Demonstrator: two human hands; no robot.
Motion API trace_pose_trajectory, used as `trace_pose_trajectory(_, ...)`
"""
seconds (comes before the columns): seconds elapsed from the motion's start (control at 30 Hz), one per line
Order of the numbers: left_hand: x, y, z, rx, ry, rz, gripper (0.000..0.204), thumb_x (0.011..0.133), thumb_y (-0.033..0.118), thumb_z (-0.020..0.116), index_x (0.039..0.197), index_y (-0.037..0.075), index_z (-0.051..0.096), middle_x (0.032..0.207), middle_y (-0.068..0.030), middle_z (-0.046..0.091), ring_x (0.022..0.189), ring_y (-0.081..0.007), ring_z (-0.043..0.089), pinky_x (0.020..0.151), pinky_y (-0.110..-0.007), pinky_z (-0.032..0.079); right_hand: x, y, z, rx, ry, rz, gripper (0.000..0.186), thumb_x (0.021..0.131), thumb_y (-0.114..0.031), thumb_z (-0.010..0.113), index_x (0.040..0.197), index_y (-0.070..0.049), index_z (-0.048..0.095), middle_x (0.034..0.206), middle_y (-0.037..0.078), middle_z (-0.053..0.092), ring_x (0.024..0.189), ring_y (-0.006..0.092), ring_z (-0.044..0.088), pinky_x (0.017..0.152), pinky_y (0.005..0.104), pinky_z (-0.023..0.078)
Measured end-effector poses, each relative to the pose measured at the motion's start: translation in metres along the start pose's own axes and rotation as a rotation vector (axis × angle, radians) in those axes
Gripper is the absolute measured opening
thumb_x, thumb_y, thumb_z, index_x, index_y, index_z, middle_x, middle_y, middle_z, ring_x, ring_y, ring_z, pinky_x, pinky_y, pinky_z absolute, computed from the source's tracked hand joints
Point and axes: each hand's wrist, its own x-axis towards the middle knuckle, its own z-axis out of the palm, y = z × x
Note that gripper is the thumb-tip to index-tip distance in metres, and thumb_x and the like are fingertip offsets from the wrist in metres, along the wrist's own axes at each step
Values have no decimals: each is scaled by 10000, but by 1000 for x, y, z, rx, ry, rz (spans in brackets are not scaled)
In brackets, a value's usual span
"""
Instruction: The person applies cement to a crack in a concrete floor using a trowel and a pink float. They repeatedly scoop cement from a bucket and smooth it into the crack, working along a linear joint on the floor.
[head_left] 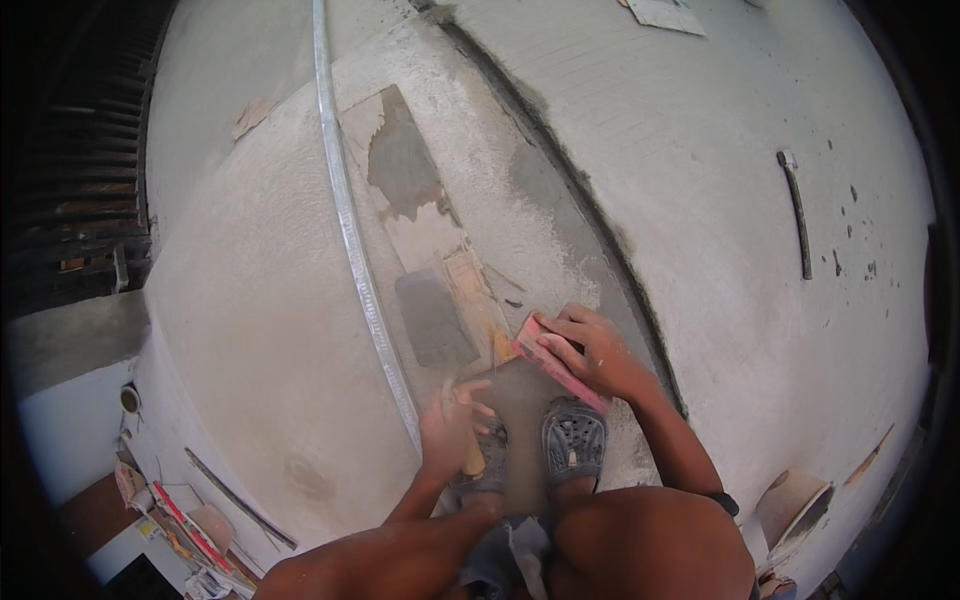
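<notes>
My left hand (447,428) is closed round the handle of a trowel (433,318), some of its fingers lifted. The rectangular grey blade points away from me over a wooden board (420,240). A patch of wet grey mortar (400,160) lies on the board's far part. To the right, my right hand (595,352) grips a pink, flat rectangular block (560,370) from above. The block is tilted beside the board's near end, and its underside is hidden. Both hands are just above my grey clogs (574,438).
A long metal bar (345,210) runs along the board's left side. On the right, a dark groove (570,180) crosses the cement floor (720,150). Beyond lies a hammer (797,215). A bucket (795,510) lies at lower right. Dark slats (90,160) border the far left.
</notes>
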Motion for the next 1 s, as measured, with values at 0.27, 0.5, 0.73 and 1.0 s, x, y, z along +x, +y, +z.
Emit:
trace_pose_trajectory(0.27, 26, -15, 8, -87, 4, 31, 513, 1158, 303, 466, 1467, -107, 457, 1539, -191, 556, 1389, -238, 549, 1225, -419, 395, 212, -35, -47, 40, 1, -192, 354, 1060, -286, 664, 1290, -36, 762, 1026, 145, 746, 904, 215, 656, 841, 350, 521)
trace_pose_trajectory(0.5, 32, -14, 12, -21, 30, -64, 513, 1164, 304, 451, 1456, -118, 461, 1565, -147, 557, 1373, -168, 513, 1213, -347, 370, 388, -53, -50, -218, -122, -269, 391, 1059, -380, 653, 1256, -68, 782, 1091, 193, 766, 929, 274, 686, 889, 399, 535)
trace_pose_trajectory(0.73, 37, -13, 19, -133, 28, -98, 502, 1166, 303, 430, 1444, -116, 448, 1565, -183, 538, 1395, -187, 512, 1229, -358, 378, 395, -6, -40, -295, -105, -374, 436, 1089, -398, 598, 1177, -15, 788, 967, 211, 782, 813, 273, 700, 825, 418, 548)
trace_pose_trajectory(1.0, 43, -8, 9, -176, 23, -49, 501, 1168, 288, 417, 1464, -117, 424, 1567, -215, 521, 1498, -259, 455, 1262, -399, 358, 332, -21, -32, -152, -357, -214, 523, 1092, -430, 598, 1003, 48, 790, 784, 144, 739, 690, 203, 603, 714, 412, 511)
